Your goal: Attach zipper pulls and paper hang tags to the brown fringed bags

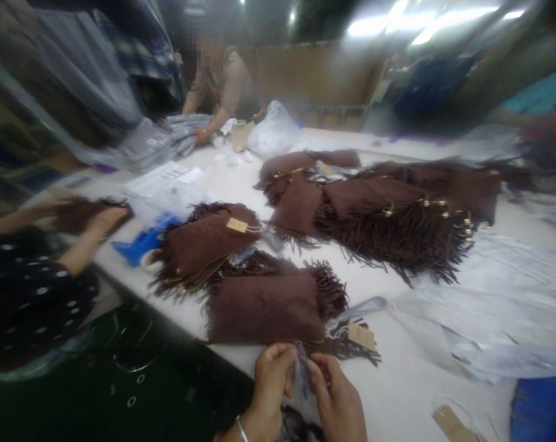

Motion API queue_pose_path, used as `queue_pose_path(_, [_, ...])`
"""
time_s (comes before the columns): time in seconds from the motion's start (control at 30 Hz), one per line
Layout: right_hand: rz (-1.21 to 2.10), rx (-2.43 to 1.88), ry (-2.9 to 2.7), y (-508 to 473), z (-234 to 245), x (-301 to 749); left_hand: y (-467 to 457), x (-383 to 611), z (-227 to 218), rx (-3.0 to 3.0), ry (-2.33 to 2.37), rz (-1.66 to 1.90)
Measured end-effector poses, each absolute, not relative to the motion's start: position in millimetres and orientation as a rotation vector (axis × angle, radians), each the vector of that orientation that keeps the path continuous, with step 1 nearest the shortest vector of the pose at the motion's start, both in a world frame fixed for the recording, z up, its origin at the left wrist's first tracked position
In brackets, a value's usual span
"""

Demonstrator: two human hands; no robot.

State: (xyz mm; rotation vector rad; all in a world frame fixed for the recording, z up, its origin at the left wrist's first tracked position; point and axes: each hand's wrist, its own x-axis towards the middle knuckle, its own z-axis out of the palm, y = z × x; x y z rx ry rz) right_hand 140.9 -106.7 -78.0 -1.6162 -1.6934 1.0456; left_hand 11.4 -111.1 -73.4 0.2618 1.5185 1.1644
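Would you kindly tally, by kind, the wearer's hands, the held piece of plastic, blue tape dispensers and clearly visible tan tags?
Left hand and right hand: 2
Held clear plastic: 1
Blue tape dispenser: 1
Tan tags: 3
Total: 7

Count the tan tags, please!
3 for sure: one tag on the left pouch pile, one beside the front pouch, one at bottom right. Others may be blurred or hidden.

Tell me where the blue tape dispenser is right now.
In the head view, the blue tape dispenser sits left of centre on the white table, between the stack of brown fringed bags and another person's hand.
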Motion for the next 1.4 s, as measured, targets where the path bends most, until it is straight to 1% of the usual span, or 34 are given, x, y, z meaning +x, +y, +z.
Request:
queue_pose_path(0.07, [1.097, -1.623, -1.725, -107, -75, 145, -110, 14, -72, 0.253, 1.51, 1.173])
queue_pose_path(0.13, [1.077, -1.639, -1.772, -105, -73, 146, -110, 17, -71, 0.248, 1.505, 1.177])
queue_pose_path(0.33, [0.83, -1.644, -1.91, -98, -72, 140, -109, 22, -67, 0.184, 1.523, 1.185])
queue_pose_path(0.43, [0.781, -1.625, -1.916, -96, -74, 138, -110, 24, -69, 0.155, 1.51, 1.217])
queue_pose_path(0.57, [0.819, -1.575, -1.874, -95, -76, 136, -117, 25, -74, 0.094, 1.418, 1.268])
queue_pose_path(0.83, [0.932, -1.433, -1.861, -94, -79, 136, -115, 21, -67, -0.064, 1.226, 1.196])
queue_pose_path(1.13, [0.919, -1.404, -1.846, -91, -79, 138, -99, 18, -52, -0.206, 1.232, 1.182])
queue_pose_path(1.4, [0.967, -1.463, -1.762, -86, -75, 134, -97, 22, -57, -0.238, 1.215, 1.247])
